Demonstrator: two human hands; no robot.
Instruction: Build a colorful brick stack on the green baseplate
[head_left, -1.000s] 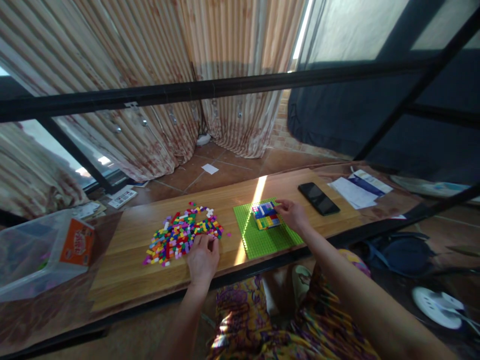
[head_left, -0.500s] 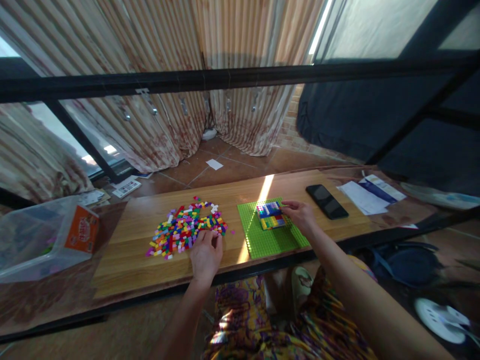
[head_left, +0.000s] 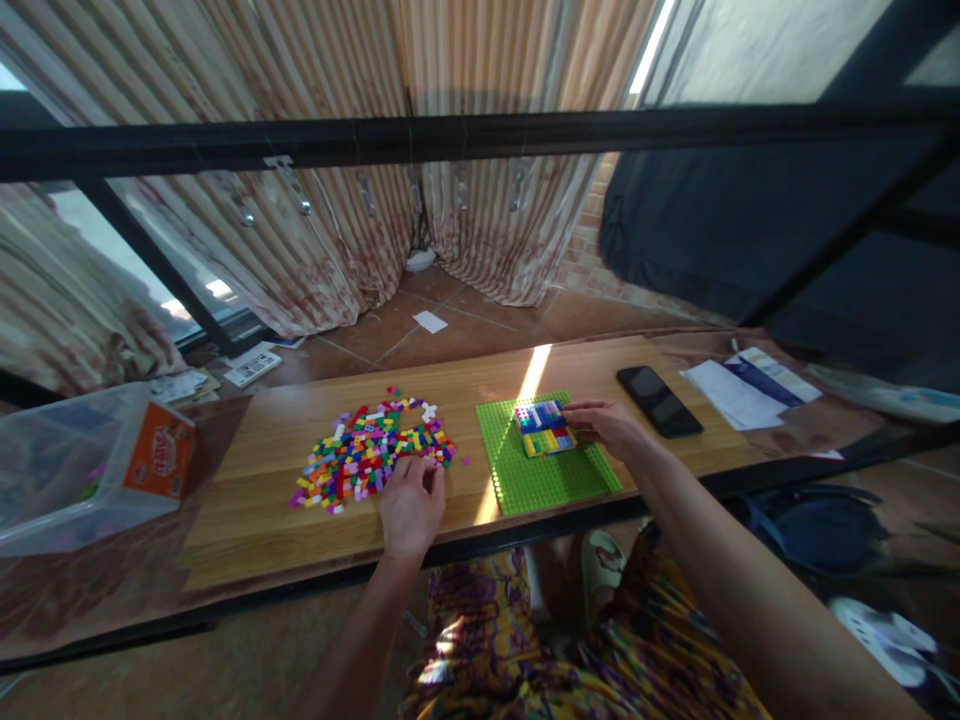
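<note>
My left hand [head_left: 411,508] rests at the near edge of a heap of small colourful building bricks [head_left: 365,450]. Its fingers are curled down into the bricks, and whatever they pinch is hidden. On a green studded baseplate [head_left: 551,487] sits a low brick build [head_left: 545,428], with blue and white rows at the back and yellow, green and red ones in front. My right hand [head_left: 609,426] lies at the build's right side, fingers stretched out, the tips at its edge. Nothing is visibly held there. A single pink brick [head_left: 466,461] lies between heap and baseplate.
Everything lies on a long wooden board [head_left: 247,505]. A black phone [head_left: 660,402] is right of the baseplate, with papers [head_left: 739,390] beyond it. At far left stands a clear plastic box [head_left: 67,480] with an orange label. A dark metal bar [head_left: 480,138] crosses beyond the board.
My right hand has drawn slightly right and its fingers look straighter, showing more of the build. My left hand stays at the heap. The view has tilted a little.
</note>
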